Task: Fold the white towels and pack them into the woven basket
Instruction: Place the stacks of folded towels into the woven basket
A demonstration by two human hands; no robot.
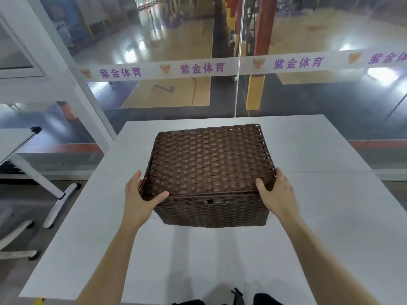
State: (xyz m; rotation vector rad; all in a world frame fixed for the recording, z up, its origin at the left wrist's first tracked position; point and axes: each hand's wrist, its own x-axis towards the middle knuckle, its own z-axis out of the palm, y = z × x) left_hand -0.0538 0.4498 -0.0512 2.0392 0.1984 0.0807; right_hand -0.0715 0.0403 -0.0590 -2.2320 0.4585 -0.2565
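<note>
closed woven basket (209,164) on a white table (319,216), clasped at both near top corners.

basket: box-shaped, dark brown flat-strip weave in a checkered pattern; the flat lid (209,150) sits square on the body, with a small gap in the weave at the middle of the near wall just under it. it stands about mid-table. left hand (138,201): thumb laid on the lid's near left corner, fingers wrapped onto the left side. right hand (277,194): thumb on the near right corner, fingers curled down the right side. table top: smooth, matt, rectangular. behind it, a glass wall with a frosted band (198,69) of purple characters; a second white table (13,142) on castor legs stands to the left.
</note>
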